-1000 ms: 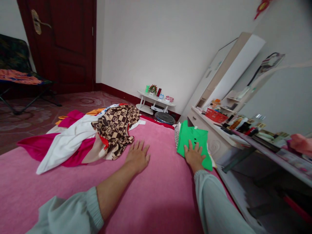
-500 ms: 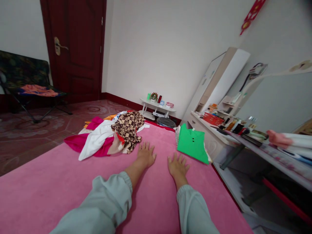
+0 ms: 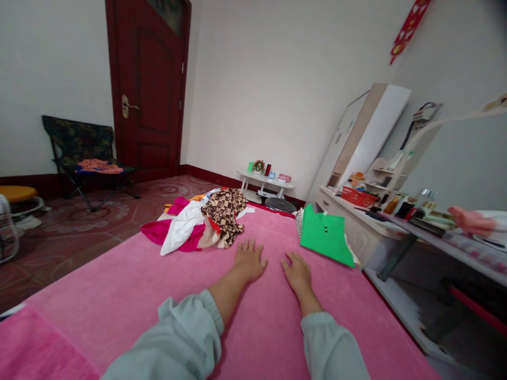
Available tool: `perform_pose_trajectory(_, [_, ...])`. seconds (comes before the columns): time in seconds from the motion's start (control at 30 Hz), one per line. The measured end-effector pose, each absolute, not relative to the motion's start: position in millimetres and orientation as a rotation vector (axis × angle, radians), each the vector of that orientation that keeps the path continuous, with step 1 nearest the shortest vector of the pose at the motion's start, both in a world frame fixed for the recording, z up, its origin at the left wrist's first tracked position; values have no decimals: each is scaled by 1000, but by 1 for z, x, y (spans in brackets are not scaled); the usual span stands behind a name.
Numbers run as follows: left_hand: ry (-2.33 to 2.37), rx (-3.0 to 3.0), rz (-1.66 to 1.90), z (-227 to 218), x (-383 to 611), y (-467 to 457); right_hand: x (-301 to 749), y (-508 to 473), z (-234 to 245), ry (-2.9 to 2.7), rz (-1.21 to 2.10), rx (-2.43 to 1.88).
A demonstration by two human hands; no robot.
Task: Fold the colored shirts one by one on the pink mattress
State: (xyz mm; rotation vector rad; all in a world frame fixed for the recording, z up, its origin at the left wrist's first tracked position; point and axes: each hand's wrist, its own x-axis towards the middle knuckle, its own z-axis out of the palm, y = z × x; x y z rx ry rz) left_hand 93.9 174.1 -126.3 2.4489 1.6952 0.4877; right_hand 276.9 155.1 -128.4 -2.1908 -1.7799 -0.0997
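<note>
My left hand [image 3: 250, 261] lies flat on the pink bed cover [image 3: 158, 295], fingers spread, holding nothing. Just beyond it is a loose heap of clothes, with a brown-and-cream patterned garment [image 3: 225, 214] on top, a white garment [image 3: 184, 224] and a magenta garment [image 3: 154, 230] beside it. My right hand [image 3: 299, 273] rests on the cover too, its fingers stretched out and nothing in them. To its right sits a folded green shirt [image 3: 325, 232] on top of other folded cloth, apart from the hand.
A white dressing table [image 3: 380, 224] with bottles and a red basket [image 3: 358, 197] runs along the right side. A low white shelf [image 3: 265, 180] stands past the bed's far end. At the left are a camouflage folding chair [image 3: 79, 142] and a dark red door [image 3: 152, 100].
The view has turned a little to the left, bringing a yellow-topped stool into sight. My right hand's fingers are closer together. Both hands stay on the cover, and the clothes look unmoved.
</note>
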Motion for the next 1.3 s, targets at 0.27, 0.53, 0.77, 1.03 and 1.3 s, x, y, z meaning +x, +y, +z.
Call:
perform_pose_trajectory(0.27, [1615, 2354, 738, -113, 70, 190, 297, 168, -144, -1796, -60, -2019])
perform_pose_trajectory(0.53, [2134, 1999, 1466, -78, 19, 197, 304, 174, -154, -1792, -68, -1960])
perform_pose_trajectory(0.77, [2357, 1681, 1353, -78, -15, 204, 302, 172, -151, -1781, -40, -1992])
perform_pose_trajectory(1.03, [2205, 1888, 1008, -82, -12, 207, 297, 168, -145, -1735, 18, -1939])
perform_pose_trajectory(1.3, [1416, 2376, 1000, -51, 53, 181, 295, 170, -138, -1238, 461, -1431])
